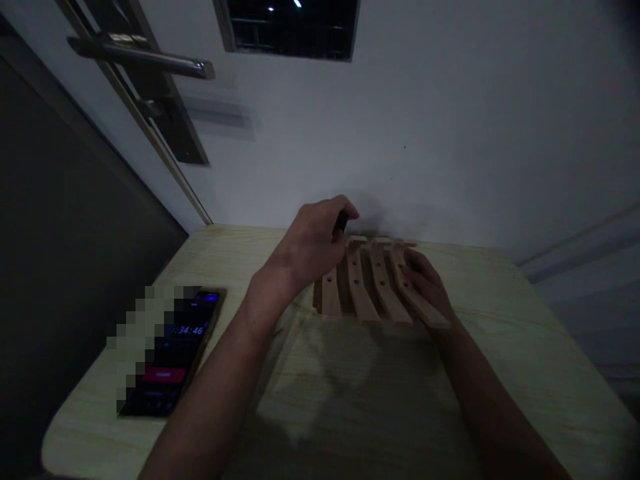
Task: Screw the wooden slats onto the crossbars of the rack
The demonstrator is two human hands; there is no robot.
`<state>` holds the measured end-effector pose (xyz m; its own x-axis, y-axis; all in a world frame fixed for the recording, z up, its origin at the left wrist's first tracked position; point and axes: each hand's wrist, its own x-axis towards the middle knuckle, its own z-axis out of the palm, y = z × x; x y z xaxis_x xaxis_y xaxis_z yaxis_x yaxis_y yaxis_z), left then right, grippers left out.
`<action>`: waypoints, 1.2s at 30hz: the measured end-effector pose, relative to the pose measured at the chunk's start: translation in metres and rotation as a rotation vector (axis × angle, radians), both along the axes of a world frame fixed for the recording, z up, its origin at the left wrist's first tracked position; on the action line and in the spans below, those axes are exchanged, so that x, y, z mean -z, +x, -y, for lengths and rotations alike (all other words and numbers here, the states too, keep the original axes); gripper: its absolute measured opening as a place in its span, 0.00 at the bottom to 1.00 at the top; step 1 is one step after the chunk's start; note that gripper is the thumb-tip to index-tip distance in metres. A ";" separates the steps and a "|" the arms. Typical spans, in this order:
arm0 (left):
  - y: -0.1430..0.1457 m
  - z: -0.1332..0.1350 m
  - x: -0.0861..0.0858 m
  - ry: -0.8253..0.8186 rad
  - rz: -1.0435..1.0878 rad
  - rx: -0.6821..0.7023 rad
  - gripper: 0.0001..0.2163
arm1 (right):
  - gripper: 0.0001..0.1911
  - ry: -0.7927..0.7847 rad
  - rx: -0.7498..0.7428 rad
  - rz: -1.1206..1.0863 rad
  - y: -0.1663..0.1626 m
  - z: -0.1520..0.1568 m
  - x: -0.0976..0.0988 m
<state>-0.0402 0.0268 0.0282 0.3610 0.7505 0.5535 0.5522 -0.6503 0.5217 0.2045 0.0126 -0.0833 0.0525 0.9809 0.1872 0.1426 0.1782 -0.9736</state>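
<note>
A wooden slatted rack [357, 300] sits toward the back of the table, several pale, bent slats side by side with small dark holes in them. Above its back left part, my left hand [320, 230] is curled, a small black object [341, 221] pinched between thumb and fingers; its kind does not show. My right hand [426, 280] grips the rack's right side, fingers around the outermost slat. Part of the leftmost slat's far end is hidden behind my left hand.
On the left of the pale wood-grain table [500, 373] lies a phone [185, 347] with a lit screen, partly pixelated. Behind the table stands a white door [450, 133] with a metal lever handle [150, 60] and a dark window [295, 27].
</note>
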 end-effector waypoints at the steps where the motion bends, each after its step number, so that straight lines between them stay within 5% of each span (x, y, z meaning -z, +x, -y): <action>1: 0.000 0.000 0.000 0.014 0.003 -0.004 0.11 | 0.16 0.008 -0.001 0.001 0.000 0.000 0.000; 7: 0.001 -0.003 0.001 0.058 0.021 -0.096 0.07 | 0.16 0.012 -0.010 0.002 0.000 0.001 -0.001; 16: 0.000 -0.001 0.000 0.021 0.012 -0.034 0.17 | 0.17 0.003 0.014 0.018 0.000 0.001 -0.002; 36: 0.002 -0.003 0.001 0.094 0.051 -0.083 0.08 | 0.17 0.002 0.009 0.004 0.001 0.001 -0.001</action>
<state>-0.0384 0.0301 0.0270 0.2699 0.7202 0.6391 0.5802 -0.6513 0.4890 0.2052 0.0113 -0.0825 0.0610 0.9800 0.1896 0.1481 0.1789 -0.9727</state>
